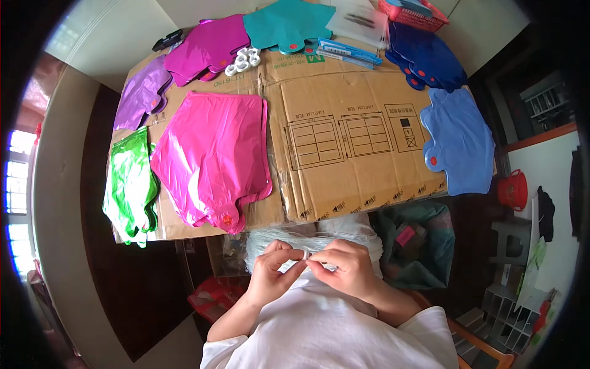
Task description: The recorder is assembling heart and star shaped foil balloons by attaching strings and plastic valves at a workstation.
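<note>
Both of my hands meet above my lap, just off the near edge of the table. My left hand (275, 270) pinches a small white ring (306, 254) between thumb and forefinger. From the other side, the fingertips of my right hand (344, 265) close on the same ring. Behind them, a bundle of pale strands (257, 241) lies across my lap. The nearest thing on the table is a stack of shiny pink foil balloons (212, 154), flat, with a red dot on the rounded tab. Several white rings like the held one form a small pile (243, 61) farther back.
Cardboard (344, 178) covers the table. Flat foil stacks lie round its edges: green (129, 184), lilac (142, 95), purple (209, 46), teal (289, 24), dark blue (427, 55), light blue (461, 141). Blue-white packets (350, 52) and a red basket (418, 15) sit at the back.
</note>
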### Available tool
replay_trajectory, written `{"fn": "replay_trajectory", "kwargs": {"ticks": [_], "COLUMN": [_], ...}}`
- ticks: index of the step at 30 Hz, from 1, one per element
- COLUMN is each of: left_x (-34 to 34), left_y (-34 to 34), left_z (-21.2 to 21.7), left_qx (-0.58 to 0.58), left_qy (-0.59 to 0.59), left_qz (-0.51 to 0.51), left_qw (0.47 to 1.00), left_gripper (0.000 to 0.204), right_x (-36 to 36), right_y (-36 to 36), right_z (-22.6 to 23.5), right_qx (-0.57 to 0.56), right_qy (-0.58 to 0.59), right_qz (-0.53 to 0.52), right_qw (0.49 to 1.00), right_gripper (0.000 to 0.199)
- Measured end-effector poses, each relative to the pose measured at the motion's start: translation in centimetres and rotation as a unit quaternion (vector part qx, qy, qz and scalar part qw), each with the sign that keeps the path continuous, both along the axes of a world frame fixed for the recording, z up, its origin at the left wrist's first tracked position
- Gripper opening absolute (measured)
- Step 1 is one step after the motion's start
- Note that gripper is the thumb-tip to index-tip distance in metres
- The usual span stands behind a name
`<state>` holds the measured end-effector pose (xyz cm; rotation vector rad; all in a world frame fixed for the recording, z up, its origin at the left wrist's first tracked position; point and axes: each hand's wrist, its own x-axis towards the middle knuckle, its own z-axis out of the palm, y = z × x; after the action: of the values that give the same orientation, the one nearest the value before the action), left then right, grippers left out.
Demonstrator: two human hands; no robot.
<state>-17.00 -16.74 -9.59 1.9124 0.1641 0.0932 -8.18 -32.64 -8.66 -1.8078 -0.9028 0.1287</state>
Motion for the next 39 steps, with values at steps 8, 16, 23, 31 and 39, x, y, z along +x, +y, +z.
{"fn": "replay_trajectory", "kwargs": {"ticks": [8,16,23,31,39], "left_x": [-0.1,0.1,-0.4,0.0,1.4], "left_y": [-0.1,-0.4,0.2,1.0,3.1], "left_z": [-0.5,-2.3,-2.2,-1.8,1.5], "left_qx": [-0.445,-0.489,-0.472,-0.469,-0.394], "left_qy": [0.053,-0.017,0.006,-0.009,0.005], "left_qz": [-0.011,0.022,-0.053,-0.081,-0.13], "left_qw": [0.894,0.872,0.88,0.879,0.91], "left_gripper": [0.011,0.01,0.01,0.011,0.014], "right_x": [1.3,-0.7,1.0,0.6,2.9], "right_y": [0.2,1.1,-0.1,0.8,1.6], "right_z": [-1.7,-1.3,-2.3,-0.8,2.9], "right_qx": [0.056,0.013,0.051,0.073,0.079], "right_qy": [0.152,0.023,0.285,0.207,0.253], "right_qz": [0.07,0.015,0.118,0.086,0.164], "right_qw": [0.984,1.0,0.95,0.972,0.95], "right_gripper": [0.01,0.03,0.012,0.021,0.02]}}
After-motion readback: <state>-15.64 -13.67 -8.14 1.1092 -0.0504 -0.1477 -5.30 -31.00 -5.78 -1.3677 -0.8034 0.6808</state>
